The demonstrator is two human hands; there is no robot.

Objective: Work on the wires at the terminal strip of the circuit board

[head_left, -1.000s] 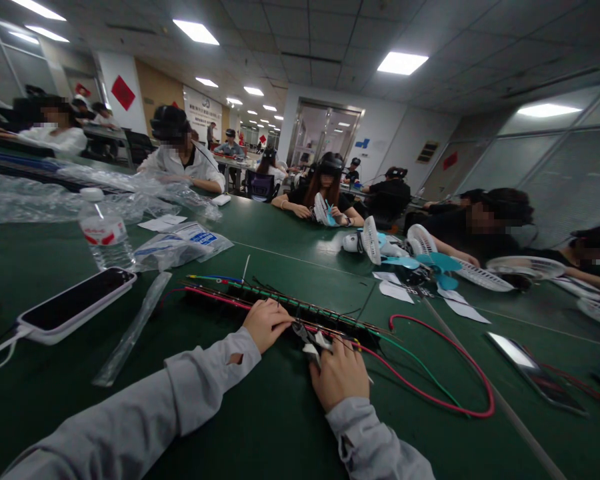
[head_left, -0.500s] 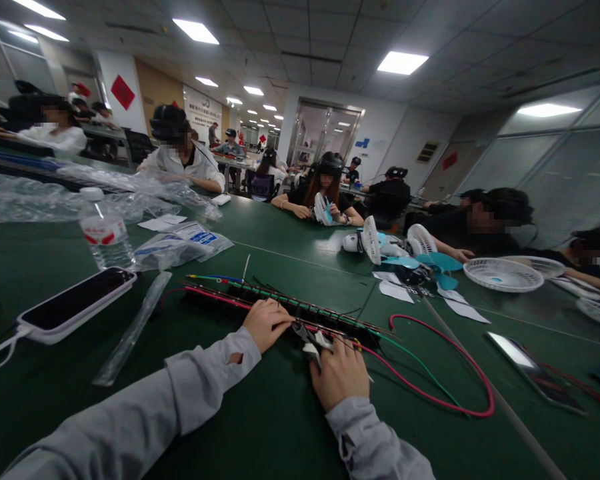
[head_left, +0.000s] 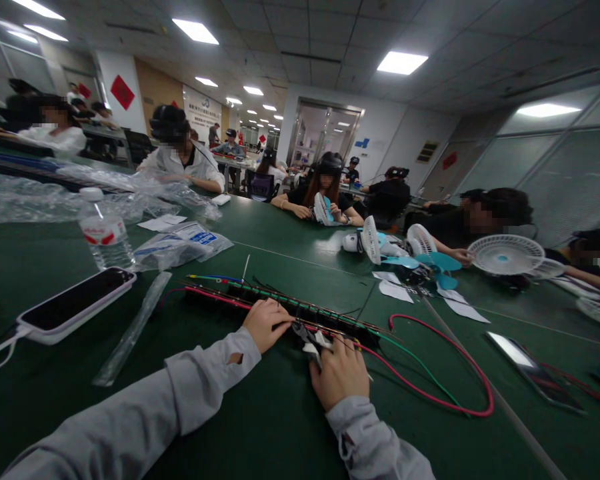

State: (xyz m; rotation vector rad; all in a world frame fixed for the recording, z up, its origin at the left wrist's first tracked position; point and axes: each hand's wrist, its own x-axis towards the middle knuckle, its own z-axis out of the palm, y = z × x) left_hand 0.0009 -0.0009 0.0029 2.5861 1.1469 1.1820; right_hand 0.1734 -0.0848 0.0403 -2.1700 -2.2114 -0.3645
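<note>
My left hand (head_left: 269, 325) has thumb and fingers pinched together at the near edge of a long black slotted strip (head_left: 325, 313), which has wires running along it. What those fingertips hold is too small to make out. My right hand (head_left: 342, 375) is closed around pliers (head_left: 311, 349) with pale handles, their dark jaws at the strip just right of my left fingertips. A red wire (head_left: 220, 297) follows the strip's near side, then a thick red wire (head_left: 486, 380) loops out to the right beside a green wire (head_left: 420, 363). A thin white tie (head_left: 245, 269) sticks up behind the strip.
A phone (head_left: 77, 303), a water bottle (head_left: 105, 233), a clear plastic strip (head_left: 133, 330) and a plastic bag (head_left: 185, 245) lie leftward. Fan parts (head_left: 373, 241), papers (head_left: 396, 291) and another phone (head_left: 535, 373) are rightward. Co-workers sit across the green table (head_left: 260, 413).
My hands and the pliers stay almost where they were. At the far right, a co-worker's hand has raised a white fan guard off the table and tilted it up.
</note>
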